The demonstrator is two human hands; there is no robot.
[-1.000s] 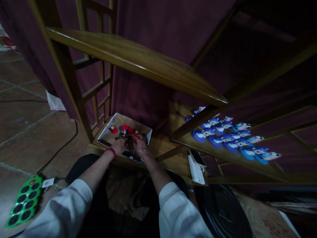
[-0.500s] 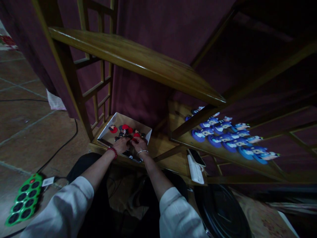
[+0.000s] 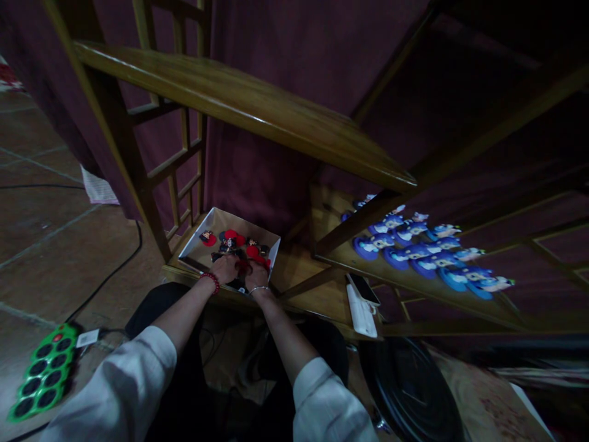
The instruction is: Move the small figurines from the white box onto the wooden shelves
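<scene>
Inside a shallow white cardboard box (image 3: 196, 248) lie several small figurines (image 3: 227, 245) in black and red, some on round red bases. My left hand (image 3: 225, 269), with a red bead bracelet at its wrist, reaches over the box's near side with fingers curled. Close beside it, my right hand (image 3: 254, 276) wears a silver bracelet and has its fingers bent inward too. Between the two sets of fingertips shows a dark red piece (image 3: 242, 266), seemingly one of the figurines; my fingers hide most of it.
A wooden shelf board (image 3: 239, 104) juts out above the box. To the right, rows of blue-purple figurines (image 3: 414, 252) stand on another shelf. A phone (image 3: 363, 288) lies on a white object (image 3: 361, 314). A black round stool (image 3: 409, 387) and a green power strip (image 3: 46, 371) are lower down.
My right hand has shifted slightly left and down, uncovering red pieces at the box's right side. A dark red piece now shows between my hands. The view has moved a little.
</scene>
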